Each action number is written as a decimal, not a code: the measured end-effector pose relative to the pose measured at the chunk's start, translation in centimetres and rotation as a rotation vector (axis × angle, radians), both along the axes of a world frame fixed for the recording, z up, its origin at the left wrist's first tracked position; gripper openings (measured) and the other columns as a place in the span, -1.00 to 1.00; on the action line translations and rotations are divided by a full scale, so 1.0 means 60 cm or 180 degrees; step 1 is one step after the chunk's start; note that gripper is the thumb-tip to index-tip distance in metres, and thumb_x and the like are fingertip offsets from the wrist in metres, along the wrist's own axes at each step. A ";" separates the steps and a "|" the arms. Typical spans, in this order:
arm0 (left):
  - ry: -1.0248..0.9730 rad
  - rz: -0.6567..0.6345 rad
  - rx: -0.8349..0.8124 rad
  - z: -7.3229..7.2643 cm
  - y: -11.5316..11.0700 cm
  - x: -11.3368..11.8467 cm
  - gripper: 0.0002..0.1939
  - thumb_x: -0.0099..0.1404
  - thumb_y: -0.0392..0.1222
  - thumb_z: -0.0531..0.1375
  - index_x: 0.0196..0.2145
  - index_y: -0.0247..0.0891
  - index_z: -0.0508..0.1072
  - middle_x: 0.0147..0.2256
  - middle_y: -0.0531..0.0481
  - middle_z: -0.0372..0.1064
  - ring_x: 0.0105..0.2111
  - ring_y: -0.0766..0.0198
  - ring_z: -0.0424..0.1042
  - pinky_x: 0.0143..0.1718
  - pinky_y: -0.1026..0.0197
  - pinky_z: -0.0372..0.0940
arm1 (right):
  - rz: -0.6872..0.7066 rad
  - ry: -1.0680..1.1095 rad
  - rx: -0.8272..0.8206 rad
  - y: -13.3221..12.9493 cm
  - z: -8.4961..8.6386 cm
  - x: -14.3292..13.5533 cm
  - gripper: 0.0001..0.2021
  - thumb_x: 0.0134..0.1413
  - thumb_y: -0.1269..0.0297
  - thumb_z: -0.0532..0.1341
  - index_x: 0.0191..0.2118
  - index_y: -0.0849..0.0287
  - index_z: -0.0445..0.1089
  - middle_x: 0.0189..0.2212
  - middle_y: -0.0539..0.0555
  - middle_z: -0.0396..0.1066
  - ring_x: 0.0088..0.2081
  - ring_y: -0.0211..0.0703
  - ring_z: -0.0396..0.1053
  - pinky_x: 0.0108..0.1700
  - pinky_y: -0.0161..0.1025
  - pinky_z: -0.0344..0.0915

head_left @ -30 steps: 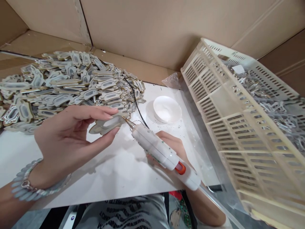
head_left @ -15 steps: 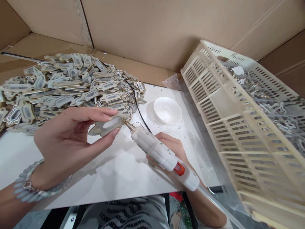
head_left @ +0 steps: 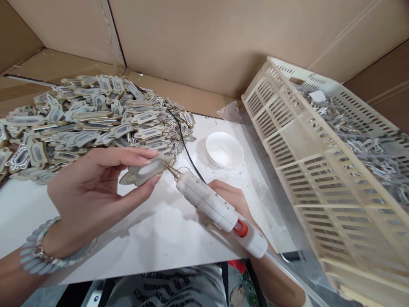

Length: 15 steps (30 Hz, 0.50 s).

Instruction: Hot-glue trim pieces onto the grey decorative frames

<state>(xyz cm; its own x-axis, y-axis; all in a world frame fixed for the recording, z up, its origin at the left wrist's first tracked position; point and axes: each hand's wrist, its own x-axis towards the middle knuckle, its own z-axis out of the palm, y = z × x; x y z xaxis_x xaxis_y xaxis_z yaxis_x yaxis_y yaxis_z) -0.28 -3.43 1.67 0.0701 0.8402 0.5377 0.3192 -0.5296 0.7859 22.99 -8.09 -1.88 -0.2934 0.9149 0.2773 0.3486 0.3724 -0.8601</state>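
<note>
Between the thumb and fingers of my left hand (head_left: 92, 192) is a flat oval metal frame piece (head_left: 143, 170), grey with a pale centre. My right hand (head_left: 231, 198) is wrapped round a white hot glue gun (head_left: 207, 200) with an orange part and a clear glue stick (head_left: 287, 270) running out of its back. The gun's brass nozzle touches, or nearly touches, the right end of the frame piece. Most of my right hand's fingers are hidden behind the gun. Beyond my left hand lies a large heap of similar frame pieces (head_left: 92, 115).
A small white bowl (head_left: 224, 149) stands on the white tabletop (head_left: 153, 238). To the right is a cream plastic crate (head_left: 319, 170) holding bagged metal parts (head_left: 367, 147). A black cord (head_left: 188, 154) runs across the table. Cardboard walls (head_left: 198, 42) enclose the back.
Both hands, the frame piece and the glue gun hold almost the same pose. The view has shifted very slightly; the nozzle stays at the piece's right end.
</note>
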 end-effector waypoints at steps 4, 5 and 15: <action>0.0054 0.0047 0.0062 0.004 -0.003 0.002 -0.74 0.11 -0.40 0.34 -0.32 -0.06 0.45 -0.27 0.06 0.54 -0.18 0.20 0.58 -0.07 0.06 0.63 | -0.0029 -0.0022 -0.0203 -0.003 0.007 -0.001 -0.75 0.25 0.43 0.13 -0.44 0.13 0.45 -0.34 0.07 0.46 -0.33 -0.19 0.44 -0.39 -0.27 0.30; 0.0053 0.0054 0.0044 0.004 -0.004 0.003 -0.74 0.11 -0.39 0.34 -0.32 -0.05 0.44 -0.27 0.06 0.54 -0.18 0.19 0.58 -0.08 0.05 0.63 | -0.0031 -0.0031 -0.0233 -0.004 0.008 -0.001 -0.75 0.25 0.43 0.13 -0.45 0.13 0.44 -0.35 0.07 0.46 -0.34 -0.19 0.44 -0.40 -0.27 0.30; 0.0149 0.0119 0.0090 0.004 -0.001 0.001 -0.75 0.12 -0.37 0.34 -0.31 -0.07 0.44 -0.26 0.06 0.54 -0.18 0.21 0.59 -0.09 0.07 0.62 | -0.0035 -0.0042 -0.0128 0.000 -0.001 0.003 -0.78 0.22 0.43 0.16 -0.45 0.12 0.43 -0.42 0.03 0.39 -0.39 -0.21 0.41 -0.40 -0.27 0.28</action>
